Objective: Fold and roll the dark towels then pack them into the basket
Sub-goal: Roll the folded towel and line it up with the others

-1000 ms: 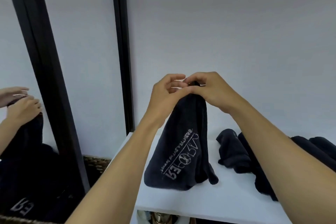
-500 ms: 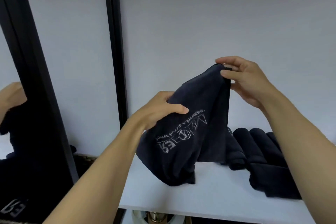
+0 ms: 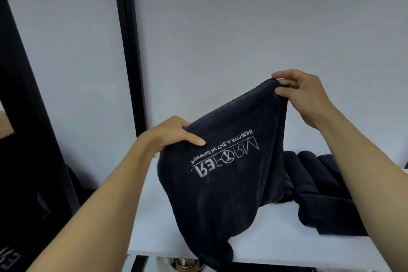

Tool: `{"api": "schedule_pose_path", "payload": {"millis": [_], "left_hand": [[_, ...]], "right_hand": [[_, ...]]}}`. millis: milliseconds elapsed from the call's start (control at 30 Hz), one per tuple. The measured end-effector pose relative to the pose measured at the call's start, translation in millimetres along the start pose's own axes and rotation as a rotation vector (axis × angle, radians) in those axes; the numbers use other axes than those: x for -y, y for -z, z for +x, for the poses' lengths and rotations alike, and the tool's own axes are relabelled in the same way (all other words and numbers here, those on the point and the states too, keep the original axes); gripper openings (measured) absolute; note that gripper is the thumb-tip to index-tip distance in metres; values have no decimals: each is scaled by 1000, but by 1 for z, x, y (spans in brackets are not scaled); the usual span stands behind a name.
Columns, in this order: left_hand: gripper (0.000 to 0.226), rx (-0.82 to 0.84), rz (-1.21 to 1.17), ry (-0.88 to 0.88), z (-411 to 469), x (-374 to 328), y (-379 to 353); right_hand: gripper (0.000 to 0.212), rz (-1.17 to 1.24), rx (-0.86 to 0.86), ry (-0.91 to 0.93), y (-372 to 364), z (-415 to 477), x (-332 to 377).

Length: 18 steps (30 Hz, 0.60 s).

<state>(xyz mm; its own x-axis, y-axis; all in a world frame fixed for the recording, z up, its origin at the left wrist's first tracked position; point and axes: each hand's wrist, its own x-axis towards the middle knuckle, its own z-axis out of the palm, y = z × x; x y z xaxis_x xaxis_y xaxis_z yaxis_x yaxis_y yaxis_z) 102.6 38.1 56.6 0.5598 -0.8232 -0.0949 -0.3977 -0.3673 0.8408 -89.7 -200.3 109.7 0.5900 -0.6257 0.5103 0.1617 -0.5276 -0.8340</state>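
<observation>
**Head view: one dark towel held up, ready for its first fold**

Across the lower half of the view runs a white table (image 3: 276, 234) set against a pale wall. Above it hangs the held towel (image 3: 225, 183), dark with white lettering. Its top edge slants up to the right and its bottom end drapes over the table's front edge. To the right, partly behind it, the other dark towels (image 3: 320, 183) lie on the table. Several look rolled, though their dark folds are hard to tell apart. No basket shows in this view.

The left grip (image 3: 174, 134) closes over the lower end of the top edge, thumb on the printed face. The right grip (image 3: 306, 97) pinches the higher corner between thumb and fingertips.

This looks like the spreading step, with folding of this towel not yet begun. The next move probably calls for levelling the two corners and drawing the top edge taut. The limp cloth can then be laid flat on the bare table or doubled corner to corner, with the trailing end lifted clear of the edge.
</observation>
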Motion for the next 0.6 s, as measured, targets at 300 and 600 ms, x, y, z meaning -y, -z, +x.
{"api": "schedule_pose_path", "payload": {"millis": [300,600], "left_hand": [[42,-718,314,-246,36,-35,62],[23,-361,186,-110,2,11,73]], "right_hand": [[50,88,-224,-21,-19,48,-6],[54,-204,168,-150,-23,8,-45]]}}
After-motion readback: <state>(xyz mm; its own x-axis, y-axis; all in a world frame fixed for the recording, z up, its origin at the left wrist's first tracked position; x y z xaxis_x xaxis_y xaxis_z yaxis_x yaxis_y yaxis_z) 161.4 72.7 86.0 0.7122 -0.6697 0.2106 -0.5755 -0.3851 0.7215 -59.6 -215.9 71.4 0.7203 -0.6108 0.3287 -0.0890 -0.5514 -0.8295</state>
